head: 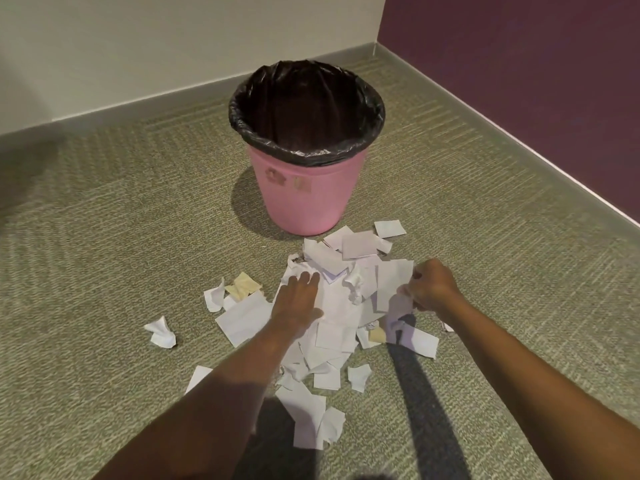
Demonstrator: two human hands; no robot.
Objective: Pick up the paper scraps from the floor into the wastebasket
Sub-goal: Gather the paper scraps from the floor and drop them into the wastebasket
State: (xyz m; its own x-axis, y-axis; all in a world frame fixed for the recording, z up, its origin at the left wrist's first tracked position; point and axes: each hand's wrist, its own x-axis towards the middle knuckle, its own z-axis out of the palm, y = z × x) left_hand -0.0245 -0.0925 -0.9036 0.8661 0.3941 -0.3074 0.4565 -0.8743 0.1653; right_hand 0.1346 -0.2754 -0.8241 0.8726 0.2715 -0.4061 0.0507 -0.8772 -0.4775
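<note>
Hiding under arms: left forearm covers scraps on the near-left side of the pile; both arms are cut off by the bottom edge.
Hard to make out: fingertips of the right grip (433,287) are blurred; the wastebasket (304,199) is dark inside, contents cannot be told; marks on its pink wall are unreadable.
Left grip (298,299): released, fingers straight, palm down, pressing flat on the paper scraps (339,306), left of the heap's middle.
Right grip: clenched, fingers curled round the edge of a white sheet (394,282) at the heap's right side; cannot tell if the sheet is off the floor.
Paper scraps: heaped on the carpet floor (104,237) between the two grips, loose ones scattered left and nearer; a yellowish scrap (242,285) lies just left of the left grip.
Wastebasket: upright, black liner (375,114) folded over the rim, just beyond the heap, apart from both grips; farthest scraps lie near its base.
</note>
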